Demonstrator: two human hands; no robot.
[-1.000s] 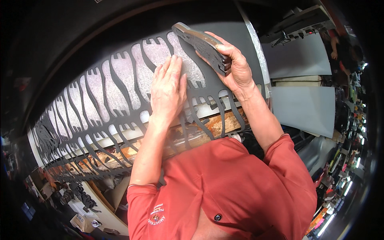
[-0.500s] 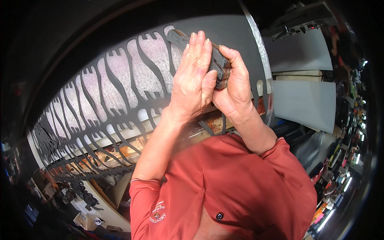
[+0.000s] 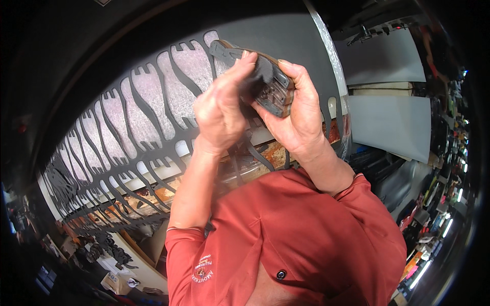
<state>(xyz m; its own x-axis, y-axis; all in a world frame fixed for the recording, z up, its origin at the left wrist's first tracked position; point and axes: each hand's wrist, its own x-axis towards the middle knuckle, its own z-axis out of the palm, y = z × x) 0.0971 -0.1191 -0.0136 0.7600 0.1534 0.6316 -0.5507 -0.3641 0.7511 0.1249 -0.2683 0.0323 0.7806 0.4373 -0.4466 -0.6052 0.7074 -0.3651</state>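
Note:
A cutting die (image 3: 280, 89), or a block much like one, is tilted up above the sheet. Its upper face is dark grey, and brown layers run along its edge. My right hand (image 3: 301, 109) is shut around its right side, the thumb along the near edge and the fingertips at the far edge. My left hand (image 3: 224, 104) is curled at the left of the block, fingers bent over its face and smeared by motion. A dark grey patch, perhaps a cut piece, shows by those fingertips; what they pinch is hidden. Darker recesses show in the block's face.
Under my hands lies a dark grey sheet (image 3: 301, 38) with rows of wavy, notched cut-outs, a pale surface showing through. Cut strips of it hang over the near edge. White panels (image 3: 390, 122) stand at right, and a cluttered bench (image 3: 120, 260) at lower left.
My left hand has gone from lying flat on the block to curled, lower and to the left, uncovering more of its face. My right hand keeps its hold.

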